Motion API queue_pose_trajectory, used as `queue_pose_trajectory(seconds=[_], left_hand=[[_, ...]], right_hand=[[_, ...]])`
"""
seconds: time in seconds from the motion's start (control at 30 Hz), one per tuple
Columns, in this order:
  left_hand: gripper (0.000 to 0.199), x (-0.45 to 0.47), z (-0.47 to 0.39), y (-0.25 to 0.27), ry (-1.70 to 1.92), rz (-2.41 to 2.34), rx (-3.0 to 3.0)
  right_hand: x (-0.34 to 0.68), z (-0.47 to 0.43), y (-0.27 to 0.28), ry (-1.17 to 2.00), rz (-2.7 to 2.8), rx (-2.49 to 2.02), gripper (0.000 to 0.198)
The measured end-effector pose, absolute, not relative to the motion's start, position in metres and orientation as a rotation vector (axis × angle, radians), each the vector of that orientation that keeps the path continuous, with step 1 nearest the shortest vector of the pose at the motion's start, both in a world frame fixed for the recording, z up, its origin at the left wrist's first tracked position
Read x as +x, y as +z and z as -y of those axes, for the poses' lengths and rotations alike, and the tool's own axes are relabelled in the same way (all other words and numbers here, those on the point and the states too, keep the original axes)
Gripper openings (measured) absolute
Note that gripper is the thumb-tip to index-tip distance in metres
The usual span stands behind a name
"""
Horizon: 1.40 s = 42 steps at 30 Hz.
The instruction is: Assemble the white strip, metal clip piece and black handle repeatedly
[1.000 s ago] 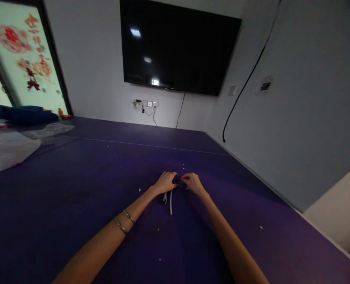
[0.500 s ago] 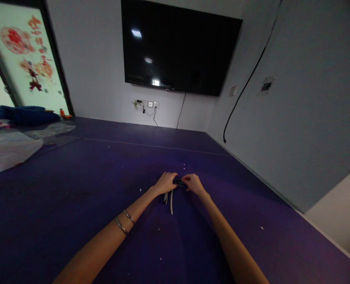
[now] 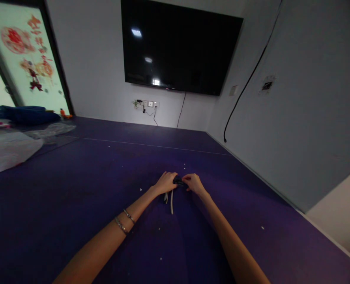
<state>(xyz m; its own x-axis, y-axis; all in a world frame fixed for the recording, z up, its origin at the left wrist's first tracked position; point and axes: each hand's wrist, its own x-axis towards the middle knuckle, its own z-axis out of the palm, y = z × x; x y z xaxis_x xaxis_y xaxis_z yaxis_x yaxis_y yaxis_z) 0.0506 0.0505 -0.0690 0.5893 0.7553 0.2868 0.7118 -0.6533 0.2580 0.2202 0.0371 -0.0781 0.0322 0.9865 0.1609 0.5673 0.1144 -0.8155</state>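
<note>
Between my hands is a small dark bundle that looks like black loops or strands; its exact kind is too small to make out. My left hand is closed on its left end. The fingertips of my right hand pinch at its right end. A pale, narrow strip hangs from below my left hand toward me, with a shorter light-and-dark piece beside it. How these join the bundle is hidden under my left hand.
A purple surface dotted with small white scraps spreads all round. White plastic sheeting and a folded blue cloth lie at the far left. A black cable hangs down the right wall; a television is mounted ahead.
</note>
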Motion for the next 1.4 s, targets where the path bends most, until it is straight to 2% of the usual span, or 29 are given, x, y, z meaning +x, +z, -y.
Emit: queue_pose_trajectory(seconds=[0.73, 0.9, 1.1, 1.23, 1.4], left_hand=[[0.048, 0.05, -0.047, -0.061, 0.647, -1.225, 2.707], [0.029, 0.04, -0.042, -0.028, 0.744, -1.408, 2.603], [0.019, 0.021, -0.02, -0.006, 0.388, -1.693, 2.418], [0.026, 0.017, -0.001, -0.017, 0.123, -1.711, 2.376], [0.037, 0.019, 0.02, -0.027, 0.127, -1.762, 2.39]], right_hand=[[0.225, -0.037, -0.08, 0.587, 1.708, -1.507, 0.023], [0.228, -0.036, -0.076, 0.574, 1.679, -1.523, 0.025], [0.228, -0.03, -0.056, 0.559, 1.699, -1.497, 0.024], [0.222, -0.021, -0.033, 0.543, 1.728, -1.453, 0.023], [0.207, -0.005, -0.01, 0.558, 1.769, -1.377, 0.025]])
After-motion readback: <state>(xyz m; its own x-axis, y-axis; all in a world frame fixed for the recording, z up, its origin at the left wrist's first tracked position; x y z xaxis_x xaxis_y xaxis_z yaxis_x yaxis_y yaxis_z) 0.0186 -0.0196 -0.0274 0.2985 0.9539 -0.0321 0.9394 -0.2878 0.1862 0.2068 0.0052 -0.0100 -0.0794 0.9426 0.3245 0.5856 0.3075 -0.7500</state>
